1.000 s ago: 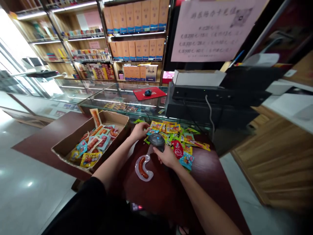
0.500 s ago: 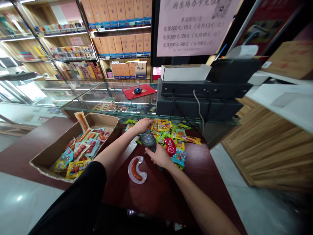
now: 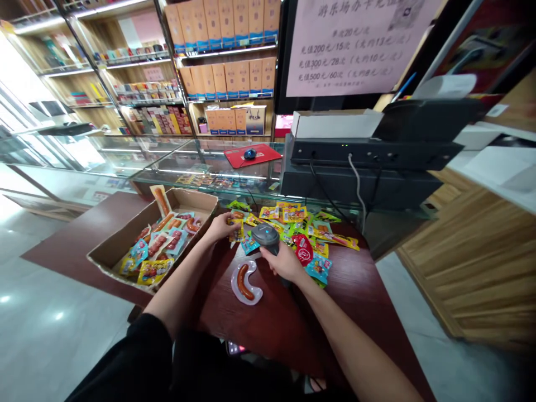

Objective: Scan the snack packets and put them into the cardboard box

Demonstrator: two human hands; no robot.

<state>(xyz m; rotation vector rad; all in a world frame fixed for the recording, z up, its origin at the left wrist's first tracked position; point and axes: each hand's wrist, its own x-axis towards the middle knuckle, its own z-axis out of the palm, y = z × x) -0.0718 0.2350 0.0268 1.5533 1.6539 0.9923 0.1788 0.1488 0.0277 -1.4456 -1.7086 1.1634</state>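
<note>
Where the left hand reached over the heap of yellow, green and blue plastic snack packets half a second ago, it has now drawn back toward the person, nearer the shallow brown cardboard box. Its thumb and fingers are pinched together on a small yellow plastic packet at the heap's near left edge. The right hand has stayed put, wrapped firmly round the handle of a dark grey plastic handheld scanner, whose head is just beside that packet but apart from it. One packet thus seems singled out for the scanner, though no reading can be confirmed. On the dark red-brown tabletop, a curved brown sausage in a clear crescent-shaped plastic pack lies untouched between the forearms.

Beyond, a pale pink paper notice in Chinese lists amusement-park card top-ups: 200元/15次, 300元/28次 and 500元/60次, with 20元 for a single visit and a square code at upper right. Brand names on the packets are too small to read
</note>
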